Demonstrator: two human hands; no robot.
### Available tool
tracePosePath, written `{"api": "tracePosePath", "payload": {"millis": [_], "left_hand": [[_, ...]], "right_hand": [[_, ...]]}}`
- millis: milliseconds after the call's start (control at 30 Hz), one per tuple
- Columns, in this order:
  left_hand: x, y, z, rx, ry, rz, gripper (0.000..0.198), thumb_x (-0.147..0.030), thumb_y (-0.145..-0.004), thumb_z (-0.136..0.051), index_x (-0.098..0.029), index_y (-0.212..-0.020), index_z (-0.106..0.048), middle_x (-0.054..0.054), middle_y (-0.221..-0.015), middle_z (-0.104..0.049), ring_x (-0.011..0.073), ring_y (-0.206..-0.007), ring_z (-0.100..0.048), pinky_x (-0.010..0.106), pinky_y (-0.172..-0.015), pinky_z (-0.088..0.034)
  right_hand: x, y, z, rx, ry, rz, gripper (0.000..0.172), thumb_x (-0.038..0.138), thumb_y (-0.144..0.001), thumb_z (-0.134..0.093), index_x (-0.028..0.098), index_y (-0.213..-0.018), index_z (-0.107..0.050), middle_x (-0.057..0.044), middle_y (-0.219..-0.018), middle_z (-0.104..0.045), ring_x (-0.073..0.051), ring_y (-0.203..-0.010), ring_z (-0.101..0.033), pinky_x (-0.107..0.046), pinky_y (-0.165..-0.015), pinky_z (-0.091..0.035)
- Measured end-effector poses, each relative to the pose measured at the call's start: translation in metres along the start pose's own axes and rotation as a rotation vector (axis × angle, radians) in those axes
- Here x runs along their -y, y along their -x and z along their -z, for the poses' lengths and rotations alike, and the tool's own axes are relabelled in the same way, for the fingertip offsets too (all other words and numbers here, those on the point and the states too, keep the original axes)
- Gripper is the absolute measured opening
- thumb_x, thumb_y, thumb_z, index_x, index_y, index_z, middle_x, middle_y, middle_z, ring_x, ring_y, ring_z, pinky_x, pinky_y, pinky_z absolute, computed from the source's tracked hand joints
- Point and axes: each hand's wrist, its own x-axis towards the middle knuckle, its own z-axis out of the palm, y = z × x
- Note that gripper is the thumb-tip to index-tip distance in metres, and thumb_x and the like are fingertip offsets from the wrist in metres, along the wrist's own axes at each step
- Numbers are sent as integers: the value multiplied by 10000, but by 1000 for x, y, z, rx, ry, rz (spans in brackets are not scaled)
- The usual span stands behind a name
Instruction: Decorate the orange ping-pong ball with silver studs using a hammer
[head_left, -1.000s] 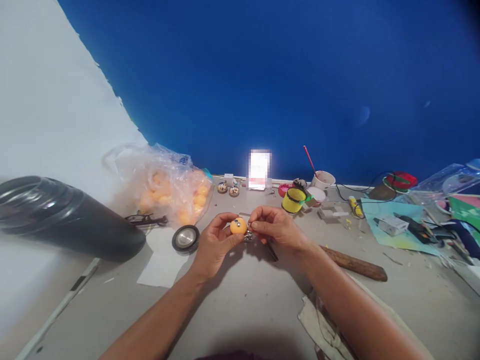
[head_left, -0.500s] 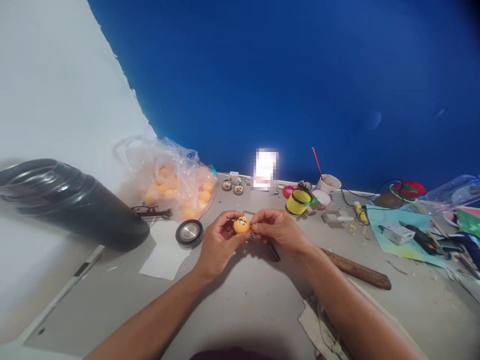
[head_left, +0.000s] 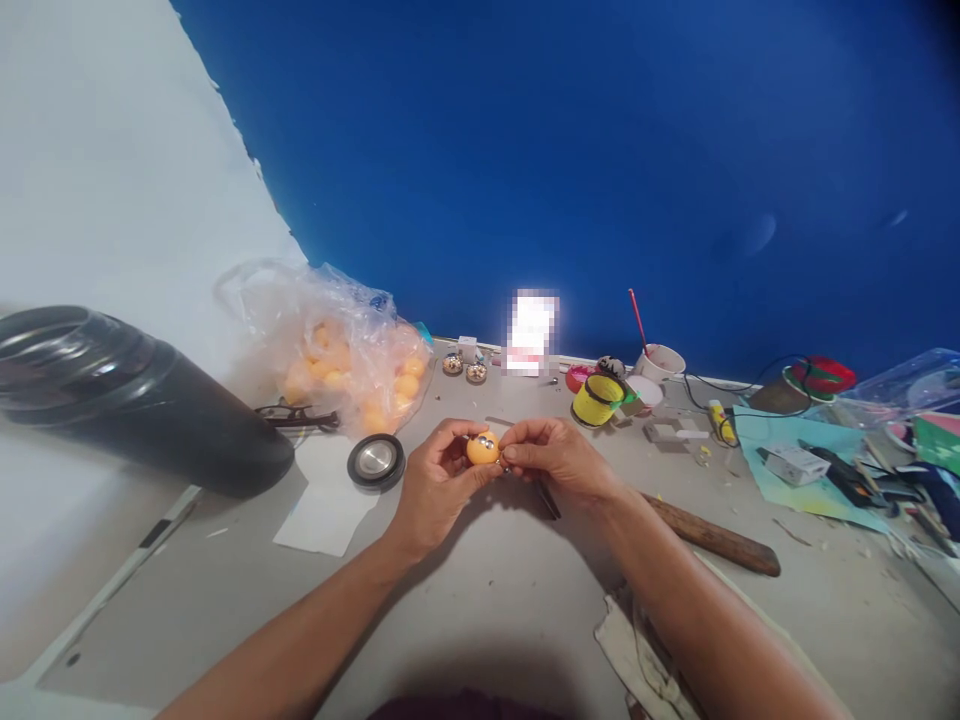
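Pinching one orange ball (head_left: 482, 449), left hand (head_left: 437, 487) and right hand (head_left: 561, 460) fingers (head_left: 523, 455) both clamp it.

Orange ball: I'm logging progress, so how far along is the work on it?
Done: two small eyes sit on the ball. In hand: the left hand holds it while the right hand pinches something small at its side, too small to tell. Left, probably: the plain balls in the bag.
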Motion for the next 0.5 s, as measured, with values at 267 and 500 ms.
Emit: {"api": "tracePosePath", "payload": {"millis": [267, 500], "left_hand": [[1, 0, -1, -69, -102, -146, 308, -220, -706, -834, -206, -973, -682, 16, -950, -653, 165, -869, -643, 283, -792, -538], [2, 1, -2, -100, -159, -252, 282, -178, -708, -827, -214, -959, -704, 21, -950, -644, 170, -893, -636, 277, -797, -543]], "right_hand": [[1, 0, -3, -22, 29, 30, 264, 330, -563, -909, 152, -692, -763, -13, -614, -679, -78, -520, -514, -204, -510, -407], [0, 0, -4, -32, 27, 36, 245, 315, -572, -896, 154, -692, -756, -18, -629, -690, -88, -523, -540, -206, -504, -429]]}}
